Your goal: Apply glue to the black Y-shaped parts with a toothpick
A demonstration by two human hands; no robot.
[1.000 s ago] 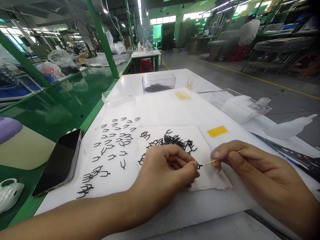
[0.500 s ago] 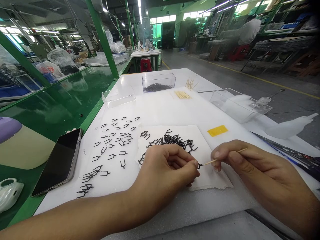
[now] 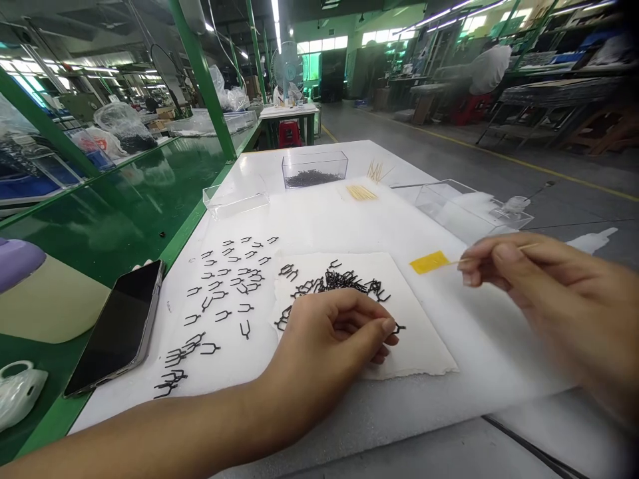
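Note:
Between thumb and fingertips, my left hand pinches a small black forked piece over a white paper sheet. Behind that hand lies a pile of black forked pieces. My right hand, partly blurred, holds a thin wooden toothpick, whose tip is at the right edge of a yellow rectangle. Several separate forked pieces are spread over the white surface to the left.
A clear box of black parts stands at the back, beside toothpicks. A clear lid lies left of it. The phone rests at the left edge. Another clear box is at the right.
My right hand has moved right and up, away from my left hand, carrying the toothpick from the forked piece to the yellow rectangle. My left hand has barely moved.

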